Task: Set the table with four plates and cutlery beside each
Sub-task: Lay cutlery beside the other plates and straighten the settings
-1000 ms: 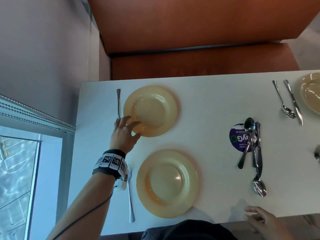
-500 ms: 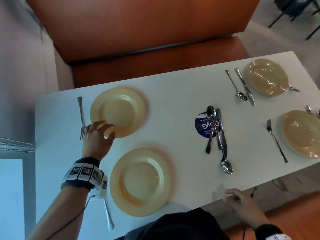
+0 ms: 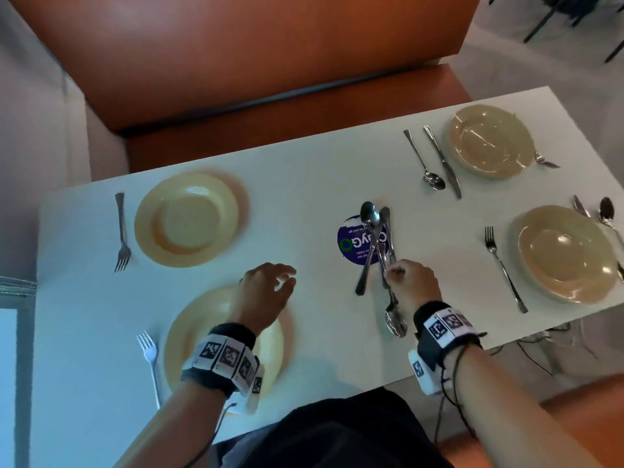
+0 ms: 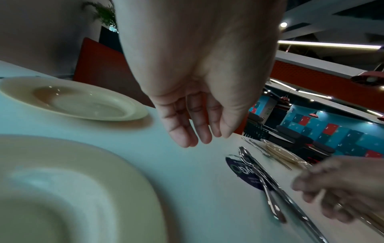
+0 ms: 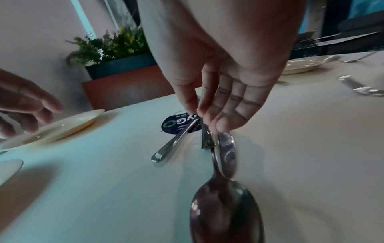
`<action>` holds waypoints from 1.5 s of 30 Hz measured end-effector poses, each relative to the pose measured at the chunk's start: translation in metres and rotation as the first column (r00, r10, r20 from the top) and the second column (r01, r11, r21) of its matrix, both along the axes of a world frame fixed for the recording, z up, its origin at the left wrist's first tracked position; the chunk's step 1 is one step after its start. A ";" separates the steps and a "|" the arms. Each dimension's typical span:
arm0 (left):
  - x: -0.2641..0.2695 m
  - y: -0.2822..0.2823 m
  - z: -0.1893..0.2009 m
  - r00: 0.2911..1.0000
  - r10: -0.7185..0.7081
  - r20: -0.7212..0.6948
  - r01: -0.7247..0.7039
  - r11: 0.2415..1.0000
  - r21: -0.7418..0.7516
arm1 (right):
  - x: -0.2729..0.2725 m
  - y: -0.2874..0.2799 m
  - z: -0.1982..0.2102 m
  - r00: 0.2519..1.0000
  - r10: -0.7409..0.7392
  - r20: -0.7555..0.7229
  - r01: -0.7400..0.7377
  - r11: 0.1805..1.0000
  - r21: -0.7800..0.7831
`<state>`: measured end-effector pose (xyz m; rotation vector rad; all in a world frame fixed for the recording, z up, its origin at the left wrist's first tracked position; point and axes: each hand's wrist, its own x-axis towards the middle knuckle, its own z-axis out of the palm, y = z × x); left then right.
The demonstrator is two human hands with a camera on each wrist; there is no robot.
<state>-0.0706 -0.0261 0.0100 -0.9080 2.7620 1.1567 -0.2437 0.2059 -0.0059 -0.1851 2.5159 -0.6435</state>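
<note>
Four yellow plates lie on the white table (image 3: 314, 184): far left (image 3: 187, 219), near left (image 3: 189, 332), far right (image 3: 491, 141), near right (image 3: 567, 255). A loose pile of spoons and knives (image 3: 376, 231) rests mid-table on a purple sticker (image 3: 351, 241). My right hand (image 3: 391, 270) pinches handles in this pile between thumb and fingers (image 5: 199, 115); one spoon's bowl (image 5: 226, 210) points back toward the wrist. My left hand (image 3: 287, 278) hovers with relaxed fingers, holding nothing (image 4: 199, 139), over the near left plate's far rim.
A fork (image 3: 121, 231) lies left of the far left plate, another fork (image 3: 150, 363) left of the near one. The right plates have a spoon (image 3: 423, 160), a knife (image 3: 444, 162) and a fork (image 3: 504, 268) beside them. An orange bench (image 3: 270, 79) runs behind the table.
My left hand let go of the far left plate and moved right, over the near left plate. My right hand rose from the table's near edge to the cutlery pile and pinched it.
</note>
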 end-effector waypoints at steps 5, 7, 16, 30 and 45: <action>-0.024 0.055 0.000 0.994 0.036 0.102 -0.039 0.999 0.027 | -0.033 -0.024 -0.014 0.987 0.158 0.003 -0.157 0.980 0.121; -0.031 0.073 0.001 0.988 0.062 0.144 -0.068 0.997 0.037 | -0.042 -0.030 -0.021 0.977 0.215 -0.005 -0.212 0.964 0.159; -0.041 0.118 0.002 0.957 0.182 0.227 -0.200 0.978 0.059 | -0.065 -0.036 -0.038 0.954 0.300 0.007 -0.297 0.942 0.157; -0.028 0.110 0.007 0.946 0.230 0.229 -0.259 0.960 0.108 | -0.067 -0.048 -0.026 0.951 0.284 0.123 -0.302 0.938 0.173; -0.127 0.119 -0.029 0.973 0.099 0.206 -0.112 0.992 0.053 | -0.034 0.031 0.036 0.962 0.198 0.186 -0.191 0.980 -0.059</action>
